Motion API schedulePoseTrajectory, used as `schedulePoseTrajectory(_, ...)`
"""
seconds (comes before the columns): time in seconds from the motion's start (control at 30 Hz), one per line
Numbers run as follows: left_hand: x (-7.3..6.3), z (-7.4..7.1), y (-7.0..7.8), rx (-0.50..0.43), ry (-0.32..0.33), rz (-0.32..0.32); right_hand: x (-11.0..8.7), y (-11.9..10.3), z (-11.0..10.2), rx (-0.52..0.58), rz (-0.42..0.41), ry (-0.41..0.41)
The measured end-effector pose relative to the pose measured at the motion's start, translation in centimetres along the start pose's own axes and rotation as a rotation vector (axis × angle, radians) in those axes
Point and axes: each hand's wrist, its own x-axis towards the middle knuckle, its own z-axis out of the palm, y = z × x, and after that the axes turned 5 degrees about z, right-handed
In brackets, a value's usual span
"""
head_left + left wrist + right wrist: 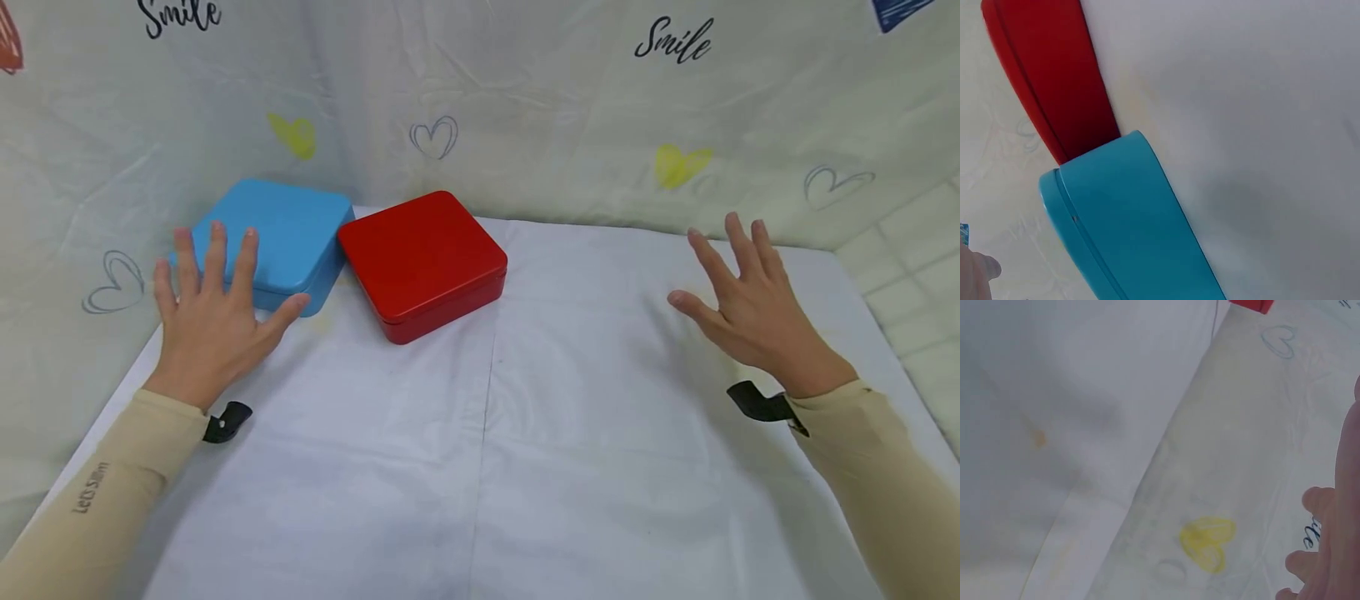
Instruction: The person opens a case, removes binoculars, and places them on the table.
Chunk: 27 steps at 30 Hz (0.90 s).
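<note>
A closed blue box point(292, 225) lies at the back left of the table, and a closed red box point(427, 258) sits beside it to the right, their near corners close together. My left hand point(213, 325) is spread with straight fingers and overlaps the front of the blue box in the head view; it holds nothing. On the right, my right hand point(757, 308) is held out with spread fingers, far from both boxes and holding nothing. In the left wrist view the sides of the blue box point(1129, 212) and the red box point(1054, 69) show lid seams.
A white cloth point(480, 467) with a fold line covers the table. Behind it hangs a pale curtain point(555, 100) printed with hearts and "Smile" lettering, reaching down the left side too. White tiles point(922, 267) show beyond the table's right edge.
</note>
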Motion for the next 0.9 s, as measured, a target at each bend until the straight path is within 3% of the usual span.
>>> schedulePoseTrajectory(0.33,0.5,0.6,1.2,-0.045,0.072,0.022,1.7,-2.1,0.7,0.097,-0.015,0.023)
schedulePoseTrajectory(0.9,1.3,1.1,2.8,-0.115,0.08,0.023,4.9,-6.7,2.2,0.33,-0.08,0.113)
